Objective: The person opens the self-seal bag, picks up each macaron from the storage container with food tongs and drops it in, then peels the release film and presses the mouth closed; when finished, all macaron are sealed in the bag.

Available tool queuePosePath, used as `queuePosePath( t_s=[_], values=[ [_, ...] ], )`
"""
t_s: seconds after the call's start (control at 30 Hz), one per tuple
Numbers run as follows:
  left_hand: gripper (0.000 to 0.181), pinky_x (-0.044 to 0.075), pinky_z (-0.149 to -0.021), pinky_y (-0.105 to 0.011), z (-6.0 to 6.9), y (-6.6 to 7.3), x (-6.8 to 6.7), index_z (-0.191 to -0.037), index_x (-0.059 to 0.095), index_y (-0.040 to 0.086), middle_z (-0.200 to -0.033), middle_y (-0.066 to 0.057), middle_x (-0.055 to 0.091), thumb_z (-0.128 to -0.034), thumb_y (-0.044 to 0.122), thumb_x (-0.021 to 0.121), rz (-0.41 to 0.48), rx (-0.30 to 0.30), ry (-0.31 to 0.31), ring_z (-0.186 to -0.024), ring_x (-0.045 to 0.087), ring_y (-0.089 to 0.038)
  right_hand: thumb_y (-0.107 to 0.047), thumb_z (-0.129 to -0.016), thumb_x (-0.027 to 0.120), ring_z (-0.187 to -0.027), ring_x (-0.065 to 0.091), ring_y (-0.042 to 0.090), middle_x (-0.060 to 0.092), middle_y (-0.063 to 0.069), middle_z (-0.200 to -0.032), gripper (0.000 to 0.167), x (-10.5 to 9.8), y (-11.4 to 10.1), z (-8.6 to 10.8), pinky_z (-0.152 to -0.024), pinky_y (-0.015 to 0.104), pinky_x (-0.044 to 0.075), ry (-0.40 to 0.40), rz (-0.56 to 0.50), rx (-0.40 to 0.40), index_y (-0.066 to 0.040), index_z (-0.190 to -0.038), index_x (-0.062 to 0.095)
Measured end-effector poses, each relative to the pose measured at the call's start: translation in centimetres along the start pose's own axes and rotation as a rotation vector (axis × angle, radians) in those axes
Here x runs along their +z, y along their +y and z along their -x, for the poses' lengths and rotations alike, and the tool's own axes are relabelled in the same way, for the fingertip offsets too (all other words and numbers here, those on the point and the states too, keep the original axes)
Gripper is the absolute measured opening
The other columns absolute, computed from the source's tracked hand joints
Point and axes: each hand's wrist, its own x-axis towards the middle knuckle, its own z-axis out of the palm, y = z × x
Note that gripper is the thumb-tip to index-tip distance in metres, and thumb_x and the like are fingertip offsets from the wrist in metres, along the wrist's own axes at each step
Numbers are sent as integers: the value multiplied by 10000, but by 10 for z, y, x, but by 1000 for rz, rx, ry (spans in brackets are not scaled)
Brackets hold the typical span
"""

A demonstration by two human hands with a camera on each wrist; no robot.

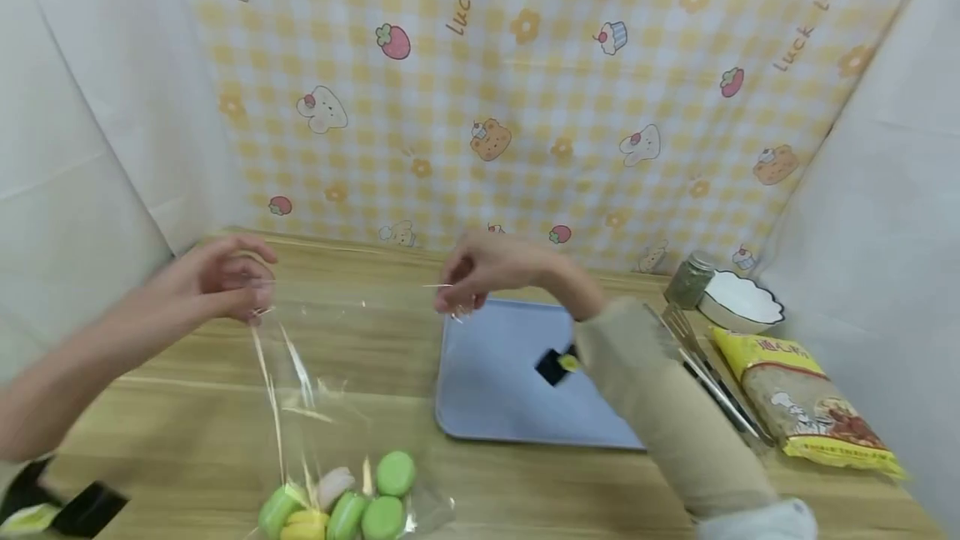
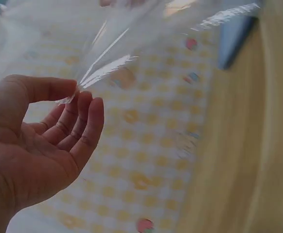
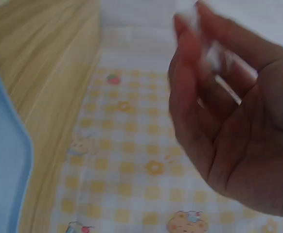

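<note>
A clear plastic bag (image 1: 337, 390) hangs between both hands, its top edge stretched across. My left hand (image 1: 225, 282) pinches the bag's left top corner between thumb and fingers, which the left wrist view also shows at the hand (image 2: 54, 131). The right top corner is pinched by my right hand (image 1: 487, 269); in the right wrist view that hand (image 3: 229, 111) has a blurred bit of film at its fingertips. At the bottom of the bag lie several macarons, among them green ones (image 1: 395, 473), a yellow one (image 1: 304, 525) and a pale one (image 1: 335, 487).
A blue-grey tray (image 1: 502, 382) lies right of the bag, beneath my right forearm. Farther right are a jar of dried herbs (image 1: 689, 280), a white scalloped dish (image 1: 741, 302), long-handled utensils (image 1: 720, 390) and a yellow food packet (image 1: 810, 407). A checked cloth (image 1: 450, 107) hangs behind the table.
</note>
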Motion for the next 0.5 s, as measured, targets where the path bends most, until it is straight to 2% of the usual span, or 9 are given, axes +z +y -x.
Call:
queuePosePath(
  t_s=[0.1,0.2,0.27,0.33,0.43,0.5],
  values=[
    [322,540,-698,-345,-22,-45,2,-1231,374,-8,-944,-131,562,-945,49,512,-10,-194,29,-768,611,-195,-113,-865,656,-597,576,149,644,69,-678,136,7,26,-42,-582,257,523,10,175,206,-52,-758,715],
    [400,537,-693,-341,-45,-80,9,-1247,312,-114,-968,-184,522,-923,35,493,-21,-298,32,-768,595,-201,-45,-828,647,-553,518,128,626,84,-672,101,16,46,-67,-532,228,483,43,287,343,-30,-749,709],
    [420,524,-658,-321,-60,-95,15,-1240,302,-152,-979,-218,519,-892,0,482,-61,-319,19,-761,577,-204,-19,-806,643,-537,478,120,612,74,-662,92,21,58,-75,-505,223,447,76,352,414,-37,-739,704],
    [369,505,-625,-310,-73,-106,22,-1189,346,-153,-950,-224,537,-875,-15,481,-156,-312,7,-734,568,-221,-27,-796,652,-550,474,111,605,37,-670,79,26,71,-81,-509,216,432,126,414,483,-61,-736,689],
    [305,478,-626,-349,-88,-114,30,-1118,413,-140,-923,-235,571,-841,-31,482,-347,-261,8,-745,563,-254,-64,-800,653,-581,471,109,563,-13,-661,86,33,86,-86,-531,218,428,190,498,561,-84,-719,633],
    [322,479,-666,-388,-95,-114,33,-1119,421,-140,-910,-242,579,-832,-11,490,-476,-240,20,-751,564,-275,-83,-806,659,-597,479,116,553,-11,-673,82,36,95,-88,-544,222,438,230,505,592,-81,-739,611]
  ],
)
